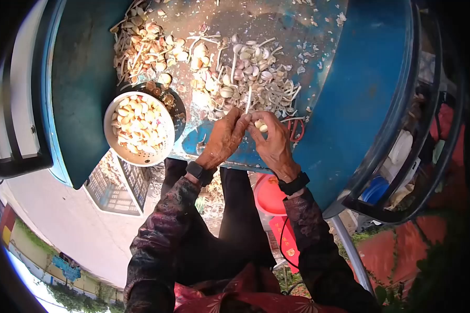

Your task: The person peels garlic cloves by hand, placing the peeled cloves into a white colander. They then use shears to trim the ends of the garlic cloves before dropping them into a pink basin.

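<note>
My left hand (224,137) and my right hand (272,144) meet at the table's near edge, fingertips pinched together. Between them is a piece of garlic with a pale stem (248,98) pointing up and away; its lower end is hidden by my fingers. A few peeled cloves (261,125) show in the curl of my right hand. Just beyond my fingers lies a heap of unpeeled garlic cloves (245,70) and dry stems. To the left, a white colander (109,136) holds many peeled cloves (138,125). Red-handled scissors (296,130) lie beside my right hand.
The blue table (365,78) has a raised, curved rim on both sides. Garlic skins and stems (141,44) pile up at the far left. Below the edge are a plastic crate (130,182), a red basin (270,195) and a metal leg (352,255).
</note>
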A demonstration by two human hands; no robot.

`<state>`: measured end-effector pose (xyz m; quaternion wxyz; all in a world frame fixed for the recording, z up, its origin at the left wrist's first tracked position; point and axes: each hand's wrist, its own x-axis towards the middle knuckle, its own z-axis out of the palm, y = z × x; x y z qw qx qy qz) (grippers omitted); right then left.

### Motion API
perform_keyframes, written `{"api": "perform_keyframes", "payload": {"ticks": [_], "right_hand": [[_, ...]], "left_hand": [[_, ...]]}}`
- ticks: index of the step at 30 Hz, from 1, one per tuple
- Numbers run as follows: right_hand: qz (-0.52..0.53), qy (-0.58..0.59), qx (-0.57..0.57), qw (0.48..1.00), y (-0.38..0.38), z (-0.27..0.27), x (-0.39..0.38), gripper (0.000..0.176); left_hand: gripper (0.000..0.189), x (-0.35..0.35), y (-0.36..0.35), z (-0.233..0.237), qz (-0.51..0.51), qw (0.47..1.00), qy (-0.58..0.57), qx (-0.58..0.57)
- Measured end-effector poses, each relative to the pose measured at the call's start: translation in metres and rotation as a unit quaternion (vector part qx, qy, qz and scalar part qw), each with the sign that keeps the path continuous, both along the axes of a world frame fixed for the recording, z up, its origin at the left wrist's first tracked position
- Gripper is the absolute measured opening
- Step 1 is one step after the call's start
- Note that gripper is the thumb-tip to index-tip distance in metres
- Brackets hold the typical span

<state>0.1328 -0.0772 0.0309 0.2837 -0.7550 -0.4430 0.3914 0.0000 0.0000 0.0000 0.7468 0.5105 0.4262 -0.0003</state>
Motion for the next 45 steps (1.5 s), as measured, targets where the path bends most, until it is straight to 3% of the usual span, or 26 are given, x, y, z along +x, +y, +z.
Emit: {"api": "perform_keyframes", "payload": {"ticks": [3, 5, 9, 11, 13, 15, 16, 17, 19, 20, 25, 27, 28, 29, 31, 32, 34, 41, 45], "right_hand": [[-0.087, 0.078, -0.030, 0.993, -0.008, -0.009, -0.014, 0.015], [-0.168, 0.206, -0.088, 0.960, -0.014, -0.010, -0.021, 0.016], [-0.171, 0.258, -0.091, 0.947, -0.013, -0.008, -0.023, 0.016], [-0.224, 0.270, -0.099, 0.931, -0.016, -0.014, -0.016, 0.015], [-0.237, 0.246, -0.097, 0.935, -0.013, -0.013, -0.013, 0.015], [-0.132, 0.082, -0.059, 0.986, -0.009, -0.004, -0.017, 0.015], [-0.053, 0.038, -0.043, 0.997, 0.001, 0.009, -0.021, 0.018], [-0.052, 0.038, -0.044, 0.997, 0.003, 0.009, -0.029, 0.018], [0.023, 0.110, 0.023, 0.993, 0.007, 0.009, -0.045, 0.022], [0.070, 0.043, 0.027, 0.996, 0.009, 0.010, -0.049, 0.023], [0.110, -0.002, 0.067, 0.992, 0.019, 0.021, -0.058, 0.024], [0.089, 0.061, 0.111, 0.988, 0.020, 0.024, -0.054, 0.022], [0.041, 0.075, 0.087, 0.993, 0.024, 0.022, -0.045, 0.020], [0.002, 0.006, 0.064, 0.998, 0.028, 0.009, -0.035, 0.023], [-0.031, -0.004, -0.054, 0.998, 0.046, -0.013, -0.017, 0.026], [-0.029, -0.003, -0.053, 0.998, 0.057, -0.026, -0.016, 0.026], [0.120, -0.168, 0.071, 0.976, 0.071, -0.049, -0.016, 0.029], [0.109, -0.232, -0.003, 0.967, 0.038, -0.048, -0.003, 0.034], [0.063, -0.185, 0.015, 0.981, 0.043, -0.045, 0.000, 0.028]], "left_hand": [[0.034, -0.001, -0.005, 0.006, 0.039, 0.997, 0.016, 0.064], [0.039, -0.003, -0.010, 0.004, 0.076, 0.996, 0.031, 0.043], [0.041, -0.020, -0.013, -0.012, 0.138, 0.988, -0.014, -0.073], [0.044, -0.025, -0.012, -0.012, 0.179, 0.976, 0.095, -0.081], [0.051, -0.030, -0.005, -0.010, 0.166, 0.973, 0.102, -0.124], [0.059, -0.034, -0.003, -0.008, 0.245, 0.909, 0.045, -0.335], [0.061, -0.035, -0.004, -0.010, 0.236, 0.897, -0.004, -0.373], [0.061, -0.034, -0.008, -0.011, 0.237, 0.897, -0.004, -0.374], [0.056, -0.023, -0.006, -0.001, 0.305, 0.818, -0.075, -0.482], [0.054, -0.030, -0.013, -0.014, 0.286, 0.813, -0.078, -0.501], [0.048, -0.043, -0.003, -0.023, 0.283, 0.796, -0.159, -0.512], [0.039, -0.050, -0.002, -0.032, 0.291, 0.776, -0.200, -0.523], [0.031, -0.041, 0.004, -0.011, 0.349, 0.803, -0.130, -0.466], [0.031, -0.045, 0.001, -0.013, 0.352, 0.801, -0.129, -0.468], [0.025, -0.054, 0.002, -0.018, 0.258, 0.859, -0.141, -0.419], [0.021, -0.061, 0.003, -0.017, 0.251, 0.857, -0.139, -0.429], [0.022, -0.069, 0.003, -0.015, 0.253, 0.861, -0.114, -0.426], [0.026, -0.086, 0.001, -0.019, 0.297, 0.852, -0.100, -0.420], [0.026, -0.085, -0.003, -0.018, 0.294, 0.858, -0.077, -0.415]]}}
